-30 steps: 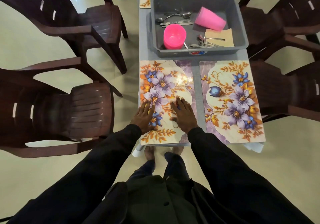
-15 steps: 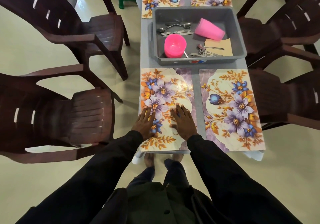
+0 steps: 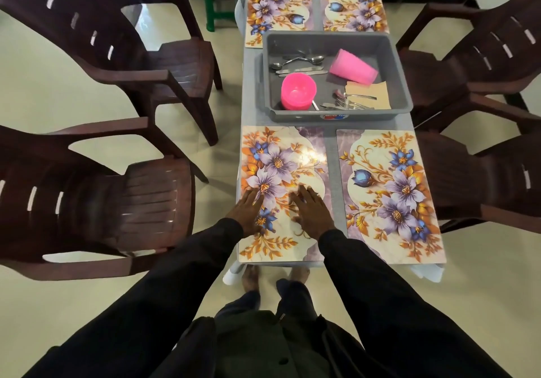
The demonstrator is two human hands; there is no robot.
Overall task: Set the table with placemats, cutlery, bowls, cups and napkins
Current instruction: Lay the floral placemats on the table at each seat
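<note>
My left hand point(image 3: 247, 212) and my right hand point(image 3: 311, 213) lie flat, fingers straight, on the near left floral placemat point(image 3: 282, 158). A second floral placemat point(image 3: 389, 196) lies to its right. Two more placemats, one at far left point(image 3: 276, 6) and one at far right point(image 3: 354, 4), lie at the far end of the table. Between them stands a grey tub point(image 3: 401, 64) holding a pink bowl point(image 3: 298, 90), a pink cup point(image 3: 352, 67) on its side, spoons point(image 3: 298, 61), forks point(image 3: 347, 102) and tan napkins point(image 3: 377, 95).
The narrow grey table point(image 3: 330, 172) is flanked by dark brown plastic chairs: two on the left point(image 3: 152, 196) point(image 3: 175, 64) and two on the right point(image 3: 474, 67) point(image 3: 483, 178). A green stool point(image 3: 221, 0) stands beyond the far left corner. My feet show under the near edge.
Both hands stay flat on the near left placemat. The view has tilted up, showing more of the far placemats and the tub.
</note>
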